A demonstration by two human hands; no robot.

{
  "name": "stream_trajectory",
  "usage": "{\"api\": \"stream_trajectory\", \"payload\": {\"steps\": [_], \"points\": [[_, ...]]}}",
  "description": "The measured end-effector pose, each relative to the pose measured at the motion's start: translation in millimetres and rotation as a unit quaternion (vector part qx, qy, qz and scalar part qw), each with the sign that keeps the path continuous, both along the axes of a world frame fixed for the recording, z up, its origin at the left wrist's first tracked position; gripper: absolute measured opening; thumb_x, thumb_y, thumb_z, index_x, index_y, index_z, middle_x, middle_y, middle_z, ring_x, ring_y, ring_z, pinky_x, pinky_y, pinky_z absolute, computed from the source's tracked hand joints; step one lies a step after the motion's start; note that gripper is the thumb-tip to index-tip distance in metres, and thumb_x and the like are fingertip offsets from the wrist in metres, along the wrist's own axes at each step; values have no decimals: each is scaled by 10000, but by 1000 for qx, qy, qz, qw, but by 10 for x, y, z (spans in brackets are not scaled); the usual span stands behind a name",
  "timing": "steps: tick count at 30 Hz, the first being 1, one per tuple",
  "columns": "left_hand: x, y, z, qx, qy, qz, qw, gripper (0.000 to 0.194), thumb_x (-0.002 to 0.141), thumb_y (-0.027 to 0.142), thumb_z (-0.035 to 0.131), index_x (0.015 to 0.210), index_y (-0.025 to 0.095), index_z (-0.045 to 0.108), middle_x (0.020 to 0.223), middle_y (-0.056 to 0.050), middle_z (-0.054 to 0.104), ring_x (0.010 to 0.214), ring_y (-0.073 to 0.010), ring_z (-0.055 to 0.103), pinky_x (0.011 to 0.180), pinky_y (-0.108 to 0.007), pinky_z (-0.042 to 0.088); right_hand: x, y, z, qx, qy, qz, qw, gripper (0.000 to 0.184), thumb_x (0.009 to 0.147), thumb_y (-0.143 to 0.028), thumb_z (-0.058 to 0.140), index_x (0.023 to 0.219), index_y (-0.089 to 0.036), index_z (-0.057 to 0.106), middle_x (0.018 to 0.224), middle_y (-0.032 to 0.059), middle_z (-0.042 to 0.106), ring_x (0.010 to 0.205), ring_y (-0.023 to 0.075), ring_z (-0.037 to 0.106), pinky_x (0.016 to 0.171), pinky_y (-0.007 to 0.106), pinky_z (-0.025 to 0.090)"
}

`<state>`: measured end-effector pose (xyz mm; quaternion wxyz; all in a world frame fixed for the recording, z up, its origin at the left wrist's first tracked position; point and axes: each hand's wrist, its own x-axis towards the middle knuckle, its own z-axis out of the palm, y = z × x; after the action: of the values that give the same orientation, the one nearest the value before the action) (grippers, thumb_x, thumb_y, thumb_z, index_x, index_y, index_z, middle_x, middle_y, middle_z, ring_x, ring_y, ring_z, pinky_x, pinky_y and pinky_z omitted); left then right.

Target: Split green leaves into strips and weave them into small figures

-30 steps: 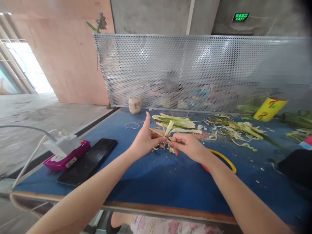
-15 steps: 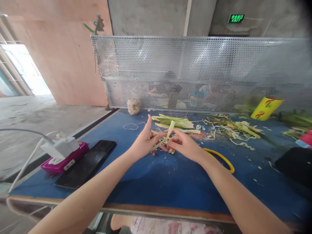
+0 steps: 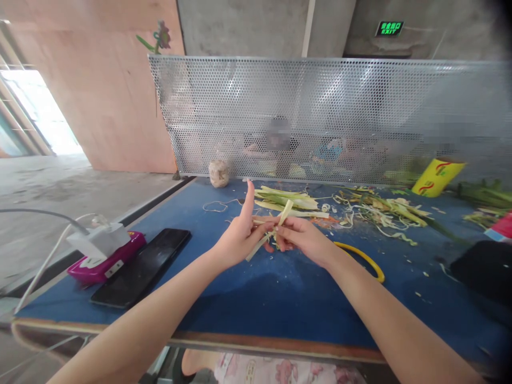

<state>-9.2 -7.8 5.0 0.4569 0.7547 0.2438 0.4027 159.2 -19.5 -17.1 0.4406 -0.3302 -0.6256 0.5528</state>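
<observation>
Between both hands, above the blue tabletop (image 3: 256, 304), are pale green strips of plant leaf (image 3: 285, 213). My left hand (image 3: 243, 232) is closed on the strips at the fingertips, its thumb pointing up. From the other side my right hand (image 3: 301, 238) pinches the same strips, fingers bent. One strip sticks up between the hands and another slants down to the left below them. Where the strips cross is partly hidden by the fingers. Just behind the hands lies a pile of flat green leaf strips (image 3: 286, 198).
A black phone (image 3: 142, 266) and a purple power strip (image 3: 116, 261) with white chargers lie left. A yellow ring (image 3: 364, 258) lies by my right forearm. Scraps (image 3: 390, 210) and a yellow packet (image 3: 439, 177) are at right. A perforated metal screen (image 3: 320, 117) stands behind, a person beyond it.
My hands have shifted slightly to the right and drawn closer together. The upright strip now leans further right, and the lower strip shows more plainly below my left hand.
</observation>
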Motion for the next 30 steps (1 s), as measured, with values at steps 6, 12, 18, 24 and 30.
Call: {"api": "stream_trajectory", "payload": {"steps": [6,12,18,24,30], "points": [[1,-9,-10,-6,-15,31,999,834,814,160,516,1394,300,-67,977,-101,677,532,-164,647,451,-244,511,-25,11,17,39,-69,-12,997,354,750,-473,565,909,-157,558,509,-48,499,454,76,427,436,206,271],[16,51,-7,-47,-15,20,999,964,802,210,549,1333,337,-245,1110,-143,606,583,-165,649,364,-201,454,6,11,21,41,-79,-51,995,262,740,-400,597,853,-177,520,558,-38,533,500,92,488,457,213,328],[0,115,-20,-116,-10,8,993,1109,688,161,674,1360,238,-205,773,-44,652,609,-184,649,430,-222,475,27,-14,88,69,-74,-98,990,205,756,-358,573,837,-183,504,541,-51,519,465,81,460,442,214,337],[-2,103,-10,-144,-33,-52,988,963,713,119,634,1388,171,-52,562,62,588,606,-158,650,567,-267,509,69,40,38,57,-57,-87,993,253,734,-403,597,797,-177,503,527,-45,537,443,73,439,438,219,331],[-30,93,12,-157,-29,-58,985,901,718,137,638,1380,152,28,628,27,615,616,-164,649,581,-284,505,119,65,11,33,-38,-58,997,226,767,-352,573,873,-183,465,551,-50,555,415,59,413,421,209,310]]}}
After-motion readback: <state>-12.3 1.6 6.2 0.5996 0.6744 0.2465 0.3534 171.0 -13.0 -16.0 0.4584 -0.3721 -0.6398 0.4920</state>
